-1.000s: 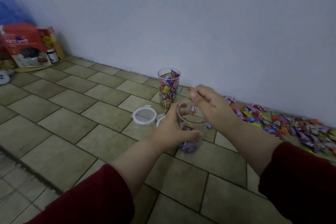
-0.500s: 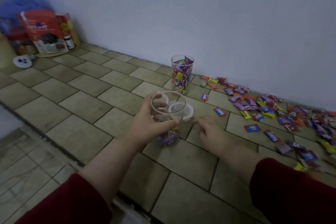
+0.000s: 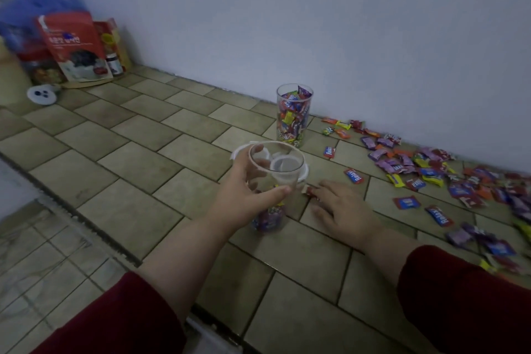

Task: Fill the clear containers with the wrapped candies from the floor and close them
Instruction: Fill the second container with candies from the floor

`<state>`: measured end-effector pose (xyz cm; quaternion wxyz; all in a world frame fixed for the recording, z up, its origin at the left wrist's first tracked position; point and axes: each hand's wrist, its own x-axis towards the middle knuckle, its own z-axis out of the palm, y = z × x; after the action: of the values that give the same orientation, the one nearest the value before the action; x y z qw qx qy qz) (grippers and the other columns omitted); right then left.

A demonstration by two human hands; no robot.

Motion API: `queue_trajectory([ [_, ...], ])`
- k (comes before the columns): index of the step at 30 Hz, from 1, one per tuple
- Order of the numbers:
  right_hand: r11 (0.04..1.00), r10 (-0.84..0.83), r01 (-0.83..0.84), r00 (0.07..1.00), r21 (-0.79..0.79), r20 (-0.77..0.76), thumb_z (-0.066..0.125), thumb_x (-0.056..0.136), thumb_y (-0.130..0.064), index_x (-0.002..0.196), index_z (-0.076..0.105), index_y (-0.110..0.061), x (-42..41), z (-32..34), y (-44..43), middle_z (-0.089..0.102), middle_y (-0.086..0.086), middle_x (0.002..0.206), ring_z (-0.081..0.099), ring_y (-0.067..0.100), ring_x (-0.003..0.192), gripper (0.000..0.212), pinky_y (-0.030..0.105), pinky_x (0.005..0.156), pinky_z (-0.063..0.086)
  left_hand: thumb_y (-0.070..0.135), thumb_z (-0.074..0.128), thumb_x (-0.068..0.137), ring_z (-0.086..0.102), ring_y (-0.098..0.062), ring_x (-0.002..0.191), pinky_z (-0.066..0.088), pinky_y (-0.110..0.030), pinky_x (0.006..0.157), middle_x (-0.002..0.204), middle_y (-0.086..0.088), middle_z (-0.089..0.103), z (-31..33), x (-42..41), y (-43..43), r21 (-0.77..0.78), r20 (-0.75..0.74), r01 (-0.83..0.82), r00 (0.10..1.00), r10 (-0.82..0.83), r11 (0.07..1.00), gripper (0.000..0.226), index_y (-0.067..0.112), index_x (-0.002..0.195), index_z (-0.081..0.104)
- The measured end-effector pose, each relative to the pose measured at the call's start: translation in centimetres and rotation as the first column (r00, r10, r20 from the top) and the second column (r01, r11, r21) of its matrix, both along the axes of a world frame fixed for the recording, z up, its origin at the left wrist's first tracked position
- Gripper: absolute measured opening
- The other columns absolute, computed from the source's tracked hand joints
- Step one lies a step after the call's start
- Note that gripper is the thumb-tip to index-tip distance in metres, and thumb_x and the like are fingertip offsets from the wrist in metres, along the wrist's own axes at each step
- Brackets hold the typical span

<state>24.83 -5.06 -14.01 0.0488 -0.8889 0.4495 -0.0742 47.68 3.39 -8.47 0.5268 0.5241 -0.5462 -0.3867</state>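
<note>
Left hand (image 3: pixel 244 195) wraps the jar (image 3: pixel 277 181) just under its rim, thumb in front, fingers behind. There are a few candies at the bottom. I can't tell if its base sits on the tile. I judge it to be thin stiff plastic, light and smooth, so hold mid-wall and don't squeeze.

Right hand (image 3: pixel 342 210) is palm down and low, fingers fairly straight. The tips touch a red candy (image 3: pixel 309 191) beside the jar, no pinch yet. The wrapper is likely slick and crinkly, so pinch the body.
</note>
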Motion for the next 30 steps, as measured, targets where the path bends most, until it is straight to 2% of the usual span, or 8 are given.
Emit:
queue_trajectory([
  [3, 0.99, -0.141, 0.141, 0.99, 0.011, -0.014, 0.024, 0.088, -0.057, 0.131, 0.055, -0.021, -3.4, 0.1, -0.9, 0.053, 0.008, 0.137, 0.048, 0.029, 0.126, 0.064, 0.044, 0.102, 0.04, 0.017, 0.085, 0.07, 0.059, 0.002, 0.11, 0.048, -0.014, 0.09, 0.119, 0.007, 0.06, -0.1, -1.8, -1.6, -0.036, 0.032, 0.023, 0.999, -0.022, 0.999, 0.071, 0.04, 0.123, 0.044],
  [9, 0.949, -0.313, 0.307, 0.944, -0.072, -0.106, 0.033, 0.094, -0.049, 0.133, 0.047, -0.021, -8.4, 1.1, -1.9, 0.042, 0.007, 0.144, 0.036, 0.028, 0.133, 0.05, 0.046, 0.111, 0.026, 0.027, 0.088, 0.061, 0.055, -0.011, 0.119, 0.05, -0.024, 0.093, 0.121, -0.003, 0.055, -1.3, -6.4, -4.7, -0.09, 0.008, 0.065, 0.998, -0.064, 0.994, 0.084, 0.03, 0.129, 0.04],
  [15, 0.874, -0.448, 0.454, 0.891, 0.17, -0.077, 0.033, 0.097, -0.054, 0.146, 0.026, -0.04, -12.3, 1.6, -1.3, 0.014, -0.002, 0.16, 0.009, 0.026, 0.147, 0.052, 0.055, 0.116, 0.009, 0.033, 0.088, 0.063, 0.045, -0.008, 0.131, 0.042, -0.019, 0.102, 0.136, 0.005, 0.05, -1.5, -8.6, -6.7, -0.109, 0.129, 0.055, 0.991, -0.041, 0.992, 0.096, 0.024, 0.141, 0.032],
  [18, 0.861, -0.457, 0.44, 0.89, 0.255, 0.007, 0.033, 0.093, -0.062, 0.148, 0.018, -0.042, -14.6, 2.9, 0.6, 0.01, -0.002, 0.161, 0.006, 0.023, 0.147, 0.061, 0.051, 0.117, 0.008, 0.042, 0.086, 0.062, 0.038, -0.019, 0.135, 0.035, -0.04, 0.113, 0.144, -0.006, 0.038, -1.9, -9.8, -5.5, -0.246, 0.237, -0.137, 0.952, 0.196, 0.96, 0.106, 0.015, 0.144, 0.025],
  [20, 0.879, -0.406, 0.402, 0.913, 0.256, -0.038, 0.024, 0.079, -0.081, 0.148, 0.01, -0.047, -17.0, 3.6, 2.7, 0.007, -0.005, 0.16, 0.003, 0.021, 0.148, 0.078, 0.05, 0.118, 0.006, 0.049, 0.079, 0.064, 0.042, -0.033, 0.122, 0.039, -0.047, 0.104, 0.13, -0.017, 0.04, -2.2, -11.3, -3.7, -0.453, 0.326, -0.31, 0.815, 0.479, 0.836, 0.089, 0.011, 0.131, 0.034],
  [23, 0.916, -0.289, 0.341, 0.926, 0.211, -0.241, 0.018, 0.061, -0.096, 0.14, -0.01, -0.06, -20.9, 3.7, 6.1, -0.008, -0.012, 0.16, -0.009, 0.022, 0.148, 0.091, 0.054, 0.117, -0.004, 0.043, 0.07, 0.073, 0.049, -0.036, 0.106, 0.043, -0.049, 0.092, 0.11, -0.016, 0.049, -3.2, -14.5, -1.5, -0.593, 0.408, -0.162, 0.784, 0.467, 0.789, 0.054, 0.01, 0.11, 0.047],
  [26, 0.908, -0.289, 0.369, 0.896, 0.201, -0.337, 0.026, 0.056, -0.099, 0.13, -0.027, -0.065, -23.5, 2.7, 8.5, -0.028, -0.011, 0.155, -0.025, 0.028, 0.144, 0.097, 0.058, 0.114, -0.013, 0.043, 0.063, 0.077, 0.045, -0.022, 0.115, 0.04, -0.043, 0.099, 0.119, -0.004, 0.046, -4.7, -18.2, -1.3, -0.384, 0.656, 0.147, 0.738, 0.157, 0.911, 0.043, 0.019, 0.112, 0.054],
  [30, 0.862, -0.449, 0.489, 0.86, 0.137, -0.243, 0.014, 0.056, -0.099, 0.133, -0.027, -0.061, -24.5, 0.6, 8.8, -0.025, -0.005, 0.158, -0.024, 0.032, 0.144, 0.095, 0.061, 0.114, -0.007, 0.085, 0.043, 0.07, -0.003, -0.029, 0.149, 0.003, -0.049, 0.12, 0.162, -0.01, -0.003, -6.1, -22.8, -2.7, 0.125, 0.877, 0.177, 0.441, -0.192, 0.976, 0.107, 0.025, 0.153, 0.009],
])
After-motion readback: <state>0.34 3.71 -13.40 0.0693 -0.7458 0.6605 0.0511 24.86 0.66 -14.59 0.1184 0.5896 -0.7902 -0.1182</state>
